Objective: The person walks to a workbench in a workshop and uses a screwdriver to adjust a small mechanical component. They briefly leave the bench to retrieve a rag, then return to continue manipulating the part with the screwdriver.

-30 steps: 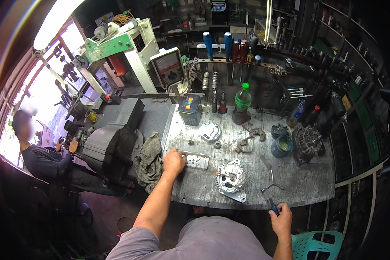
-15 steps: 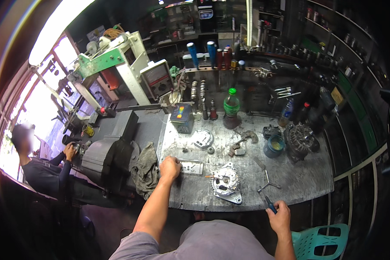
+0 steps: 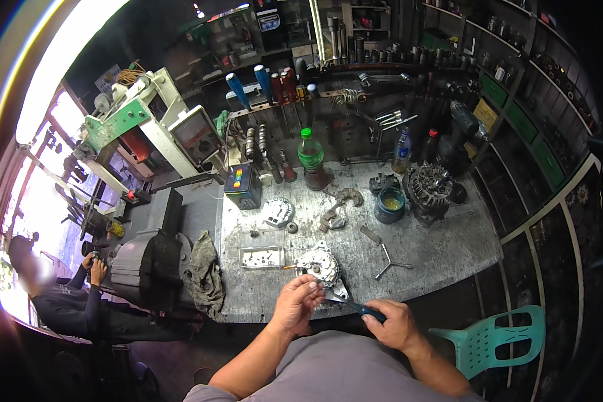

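Gripping the blue-handled screwdriver [image 3: 370,312] in the right hand [image 3: 396,325], with fingers closed around the handle and thin shaft angled left and slightly away, toward the tips of the left hand [image 3: 293,307]. Holding the left fingers curled close together near the far end of that shaft; cannot tell whether pinching anything small there. Lying on the surface [image 3: 435,268] just beyond the left fingers, and farther off to the left of the right ones: the silver alternator housing [image 3: 320,266], clearly nearer to the left hand, with near edge partly hidden behind it. Stretching lengthwise from a lug on the side farthest from the fingers down to a pierced lug at near right, close to the shaft. Looking rounded, bright grey and cast, with dark openings and an uneven rim. Sitting beyond and left of the left fingers: a shallow clear tray [image 3: 262,268] of small parts
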The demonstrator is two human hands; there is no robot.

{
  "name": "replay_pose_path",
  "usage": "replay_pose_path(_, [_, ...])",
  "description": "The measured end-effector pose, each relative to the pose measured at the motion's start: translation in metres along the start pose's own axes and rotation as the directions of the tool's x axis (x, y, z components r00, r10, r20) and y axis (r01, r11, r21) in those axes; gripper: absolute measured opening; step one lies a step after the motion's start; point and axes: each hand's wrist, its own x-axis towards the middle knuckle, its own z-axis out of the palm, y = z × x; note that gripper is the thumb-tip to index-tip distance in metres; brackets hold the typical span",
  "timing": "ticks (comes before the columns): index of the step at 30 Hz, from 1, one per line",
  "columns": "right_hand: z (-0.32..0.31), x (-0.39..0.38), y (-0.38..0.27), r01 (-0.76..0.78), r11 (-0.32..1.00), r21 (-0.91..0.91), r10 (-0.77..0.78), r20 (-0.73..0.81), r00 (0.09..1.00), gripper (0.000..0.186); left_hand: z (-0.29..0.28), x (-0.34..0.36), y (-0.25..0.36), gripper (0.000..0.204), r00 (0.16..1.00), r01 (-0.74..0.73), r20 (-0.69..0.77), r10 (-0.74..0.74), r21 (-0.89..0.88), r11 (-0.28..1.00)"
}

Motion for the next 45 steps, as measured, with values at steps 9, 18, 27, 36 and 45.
replay_pose_path(9, [-0.005,0.006,-0.006,0.012,1.000,0.027,-0.010,-0.046,0.999,0.028,0.019,-0.001,-0.032,0.014,0.957,0.209,0.274,-0.098,-0.409,0.888])
replay_pose_path(18, [-0.011,0.004,-0.008,0.007,0.996,0.086,0.001,-0.096,0.995,0.028,0.029,0.002,-0.035,0.016,0.964,0.190,0.248,-0.100,-0.371,0.909])
replay_pose_path(27, [-0.010,-0.002,-0.004,-0.031,0.997,-0.068,0.022,-0.129,0.991,0.036,0.041,0.007,-0.034,0.022,0.994,0.054,0.107,-0.031,-0.223,0.973])
replay_pose_path(36, [-0.007,-0.007,0.002,-0.114,0.993,0.040,0.117,-0.095,0.989,0.034,0.042,0.007,-0.034,0.023,1.000,0.003,-0.007,-0.002,0.007,1.000])
replay_pose_path(45, [0.006,-0.016,0.044,-0.175,0.985,0.011,0.175,-0.043,0.984,0.033,0.030,-0.002,-0.053,0.028,0.977,0.170,-0.130,-0.169,0.002,0.985])
